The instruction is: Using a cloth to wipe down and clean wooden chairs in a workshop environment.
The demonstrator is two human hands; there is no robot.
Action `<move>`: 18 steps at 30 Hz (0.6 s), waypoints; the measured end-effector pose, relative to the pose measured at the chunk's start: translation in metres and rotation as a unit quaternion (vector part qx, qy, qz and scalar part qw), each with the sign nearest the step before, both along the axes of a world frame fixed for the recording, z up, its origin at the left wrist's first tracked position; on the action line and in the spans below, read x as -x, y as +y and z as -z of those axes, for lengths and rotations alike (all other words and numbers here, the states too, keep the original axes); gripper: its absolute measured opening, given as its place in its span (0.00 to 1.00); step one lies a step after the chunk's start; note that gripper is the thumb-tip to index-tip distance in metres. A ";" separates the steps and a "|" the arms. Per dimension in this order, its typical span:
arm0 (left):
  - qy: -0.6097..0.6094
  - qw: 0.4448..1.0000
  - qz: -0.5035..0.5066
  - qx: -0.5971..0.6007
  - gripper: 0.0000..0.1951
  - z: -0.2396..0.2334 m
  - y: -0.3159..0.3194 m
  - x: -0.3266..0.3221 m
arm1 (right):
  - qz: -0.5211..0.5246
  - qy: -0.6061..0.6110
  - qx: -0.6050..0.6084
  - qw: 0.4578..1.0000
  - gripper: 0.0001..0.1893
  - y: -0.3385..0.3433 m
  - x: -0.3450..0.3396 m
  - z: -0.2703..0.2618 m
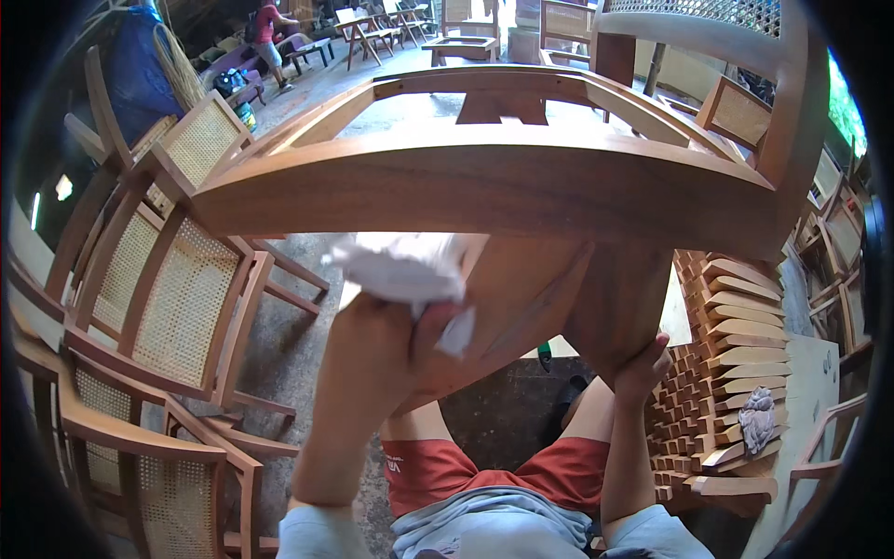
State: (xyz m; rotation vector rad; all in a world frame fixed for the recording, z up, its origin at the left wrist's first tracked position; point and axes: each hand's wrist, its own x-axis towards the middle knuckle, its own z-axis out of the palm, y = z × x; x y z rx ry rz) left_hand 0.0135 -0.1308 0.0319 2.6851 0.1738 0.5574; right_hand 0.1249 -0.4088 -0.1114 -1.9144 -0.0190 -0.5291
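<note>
A wooden chair frame (489,189) with an open seat stands in front of me, its curved rail across the middle of the view. Below the rail are broad, V-shaped wooden legs (524,307). My left hand (384,328) grips a crumpled white cloth (398,269) beside the left leg; both are blurred, and whether the cloth touches the wood I cannot tell. My right hand (641,370) is closed around the lower edge of the right-hand leg part (618,307). The palm and some fingers are hidden behind that wood.
Chairs with woven cane backs (185,300) crowd the left side. On the right are stacked cut wooden pieces (744,328), with a crumpled cloth (756,419) on top. A pale board (814,377) lies beyond them. A person (269,35) stands at the far left.
</note>
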 end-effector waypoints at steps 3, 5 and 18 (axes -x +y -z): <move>0.178 0.984 -0.002 0.014 0.19 0.022 0.017 0.034 | 0.001 0.016 0.011 1.000 0.40 -0.007 -0.003 0.014; 0.238 0.971 -0.020 0.021 0.20 0.040 0.025 0.055 | -0.001 0.004 0.007 1.000 0.40 -0.001 -0.002 0.006; 0.068 0.987 -0.076 0.123 0.14 0.006 -0.024 0.077 | -0.022 -0.002 0.015 1.000 0.41 -0.003 0.000 -0.012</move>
